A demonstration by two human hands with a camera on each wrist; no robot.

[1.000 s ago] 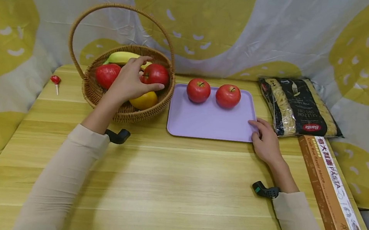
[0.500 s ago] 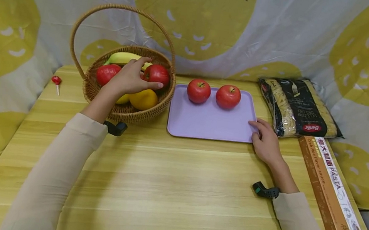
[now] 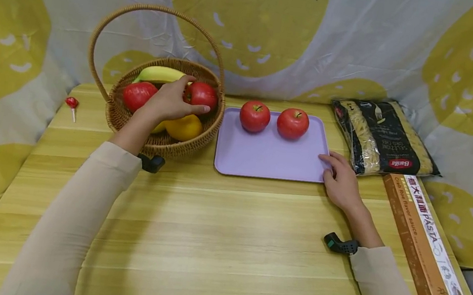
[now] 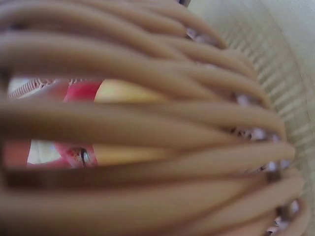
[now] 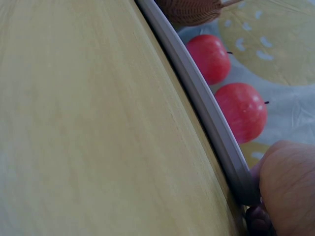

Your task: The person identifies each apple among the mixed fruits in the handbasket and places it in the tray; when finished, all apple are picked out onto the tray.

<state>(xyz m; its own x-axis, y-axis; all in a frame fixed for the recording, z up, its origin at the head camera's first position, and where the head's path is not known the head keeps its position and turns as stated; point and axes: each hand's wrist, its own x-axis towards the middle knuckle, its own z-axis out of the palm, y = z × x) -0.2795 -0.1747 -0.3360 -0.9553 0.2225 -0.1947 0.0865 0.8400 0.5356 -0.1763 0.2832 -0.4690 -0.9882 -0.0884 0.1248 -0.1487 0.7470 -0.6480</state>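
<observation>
In the head view my left hand (image 3: 174,100) reaches into the wicker basket (image 3: 157,149) and grips a red apple (image 3: 201,95) at its right side, thumb in front, fingers behind. Around it lie another red fruit (image 3: 139,96), a banana (image 3: 161,74) and a yellow-orange fruit (image 3: 186,128). The left wrist view shows mostly blurred basket weave (image 4: 147,123), and the hand's hold is hidden there. My right hand (image 3: 341,181) pinches the right edge of the lilac tray (image 3: 271,159). Two red apples, one left (image 3: 254,116) and one right (image 3: 292,123), sit towards the tray's back edge.
A bag of pasta (image 3: 386,137) lies at the back right, with a long pasta box (image 3: 426,242) in front of it. Left of the basket lies a red lollipop (image 3: 71,105). The basket's tall handle (image 3: 160,9) arches above the fruit. A printed cloth (image 3: 278,33) hangs behind the table.
My left fingers have closed in on the apple inside the basket, and the left forearm has shifted slightly. The right hand and the tray have stayed where they were.
</observation>
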